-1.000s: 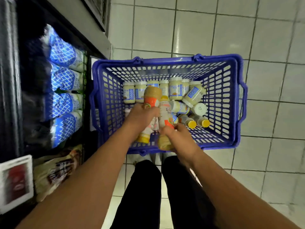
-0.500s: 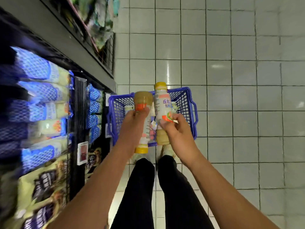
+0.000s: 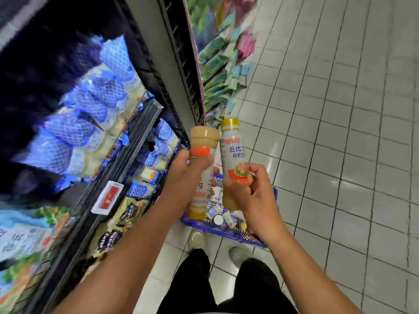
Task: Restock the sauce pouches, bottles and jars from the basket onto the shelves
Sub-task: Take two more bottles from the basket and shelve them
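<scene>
Step in hand: carrying two sauce bottles from the basket (image 3: 226,232) towards the shelves (image 3: 145,123), by my reading.
Left hand (image 3: 188,171): fingers wrapped round the middle of the left bottle (image 3: 203,141), which is upside down, yellow cap at the bottom.
Right hand (image 3: 251,196): fingers and thumb curled round the lower half of the right bottle (image 3: 233,150), which is upright, yellow cap on top.
Where the bottles are: raised above the basket, just beside each other; whether they touch I cannot tell.
Doing it well: turn the left bottle cap-up before it goes down. Set one bottle at a time so the free hand can steady its neighbours. Face the labels outward. No row of bottles shows on the shelves here, so the right slot must be found first.
Risk: a bottle set down cap-first would likely topple.
Bottles in hand: two, one per hand.
Baskets: one, on the tiled floor (image 3: 340,132) in front of the person's feet.
Jars (image 3: 217,219) in the basket: several, mostly hidden by the hands; no sure count.
Blue pouches (image 3: 108,87) on the shelves: many, too blurred to count.
Dark pouches (image 3: 127,211): a few on the lower shelf, blurred.
Red price tags (image 3: 108,198): one.
</scene>
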Demonstrator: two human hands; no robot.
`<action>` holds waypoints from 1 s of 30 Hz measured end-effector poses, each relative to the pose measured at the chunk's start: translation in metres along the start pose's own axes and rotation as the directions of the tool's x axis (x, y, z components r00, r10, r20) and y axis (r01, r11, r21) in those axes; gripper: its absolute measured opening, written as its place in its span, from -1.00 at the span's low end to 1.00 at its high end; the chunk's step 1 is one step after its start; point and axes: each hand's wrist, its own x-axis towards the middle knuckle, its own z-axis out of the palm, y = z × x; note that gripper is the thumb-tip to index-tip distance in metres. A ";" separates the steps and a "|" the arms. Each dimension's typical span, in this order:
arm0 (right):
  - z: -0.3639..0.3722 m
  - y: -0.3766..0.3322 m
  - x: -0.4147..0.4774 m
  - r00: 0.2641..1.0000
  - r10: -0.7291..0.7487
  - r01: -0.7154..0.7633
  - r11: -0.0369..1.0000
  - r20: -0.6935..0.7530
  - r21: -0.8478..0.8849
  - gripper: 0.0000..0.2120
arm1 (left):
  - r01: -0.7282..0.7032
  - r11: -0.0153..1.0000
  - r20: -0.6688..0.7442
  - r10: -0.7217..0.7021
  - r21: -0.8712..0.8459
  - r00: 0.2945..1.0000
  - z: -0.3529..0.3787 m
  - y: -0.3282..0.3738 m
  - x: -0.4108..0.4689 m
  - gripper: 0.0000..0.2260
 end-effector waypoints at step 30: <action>0.131 0.000 -0.248 0.293 0.060 0.305 0.940 0.954 -0.153 -0.71 | -0.551 0.810 -0.958 -0.041 -0.198 0.283 -0.074 -0.097 -0.392 -0.73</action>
